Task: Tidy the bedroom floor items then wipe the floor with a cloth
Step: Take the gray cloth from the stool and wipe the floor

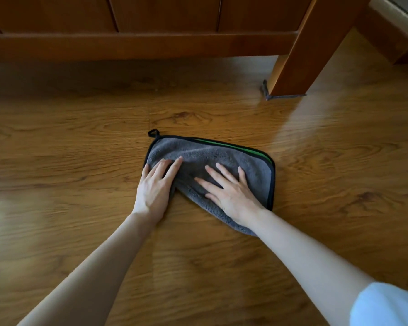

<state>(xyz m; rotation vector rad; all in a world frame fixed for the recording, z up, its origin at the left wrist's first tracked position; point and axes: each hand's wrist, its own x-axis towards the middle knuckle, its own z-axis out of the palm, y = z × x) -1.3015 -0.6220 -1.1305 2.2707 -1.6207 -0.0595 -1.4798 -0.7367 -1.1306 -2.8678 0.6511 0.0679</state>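
A grey cloth (212, 154) with black edging, a green strip and a small hanging loop lies folded flat on the wooden floor (80, 149) in the middle of the view. My left hand (154, 187) presses on its left edge with straight fingers. On the cloth's right half, my right hand (231, 194) lies flat with fingers spread.
A wooden bed frame (139, 43) runs along the top of the view. Its leg (302, 55) stands on a grey pad (269, 95) at the upper right. A white sleeve (386, 307) shows at the lower right corner.
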